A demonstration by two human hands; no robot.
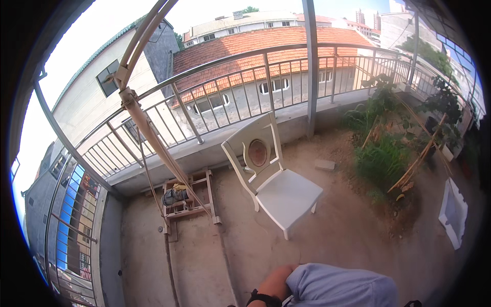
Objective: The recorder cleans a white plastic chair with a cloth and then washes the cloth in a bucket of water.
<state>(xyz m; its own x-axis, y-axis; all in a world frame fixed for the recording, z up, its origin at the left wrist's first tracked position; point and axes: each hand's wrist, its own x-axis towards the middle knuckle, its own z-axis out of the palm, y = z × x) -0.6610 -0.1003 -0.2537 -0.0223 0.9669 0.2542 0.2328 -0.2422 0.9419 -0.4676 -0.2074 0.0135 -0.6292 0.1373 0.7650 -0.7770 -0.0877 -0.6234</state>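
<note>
Both of my hands are out of view. At the bottom edge a bent arm in a light blue-grey sleeve (341, 286) shows, with a black band (266, 297) around its wrist; the hand beyond it is cut off by the frame. Before me a white chair (289, 195) stands upright on the dusty concrete floor. Its openwork back carries a brown oval panel (259, 152) and faces the railing side. Nothing lies on the seat. The arm is apart from the chair.
A motorized hoist (176, 195) on a metal frame, with a slanting boom (144, 122), stands left. Two long bars (226, 257) run along the floor. Metal railing (238, 82) borders the terrace. Plants (383, 153), a brick (325, 165) and a white foam piece (453, 215) are right.
</note>
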